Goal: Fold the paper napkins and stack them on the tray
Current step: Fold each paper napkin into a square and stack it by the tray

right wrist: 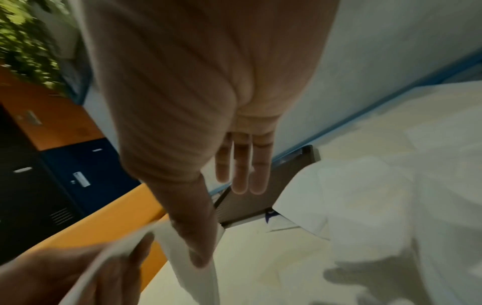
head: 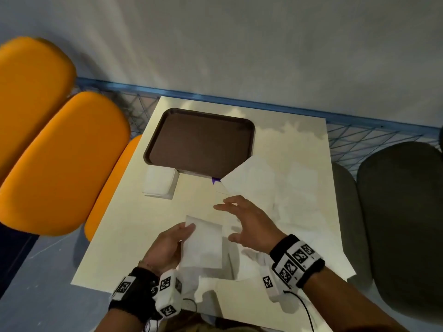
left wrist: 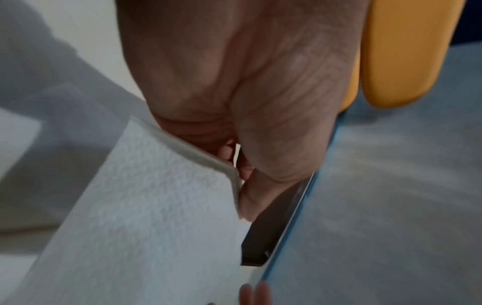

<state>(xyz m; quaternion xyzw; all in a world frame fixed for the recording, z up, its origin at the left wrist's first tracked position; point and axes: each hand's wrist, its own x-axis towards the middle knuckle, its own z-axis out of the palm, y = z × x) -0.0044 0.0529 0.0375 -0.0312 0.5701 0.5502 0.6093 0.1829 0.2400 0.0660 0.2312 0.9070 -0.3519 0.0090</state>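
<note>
- The left hand holds a folded white napkin by its left edge, above the pale surface.
- The right hand hovers just beside it, fingers spread and relaxed.
- A brown tray sits at the far side.
- A stack of napkins touches the tray's near left corner.
- Unfolded napkins lie to the right, one overlapping the tray's corner.
- Orange seats stand at left.

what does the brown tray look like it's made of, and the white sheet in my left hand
Tray: probably moulded plastic, matte dark brown, with rounded corners and a raised rim. Sheet held by the left hand: soft tissue paper; the left wrist view shows a pebbled, embossed surface.
</note>
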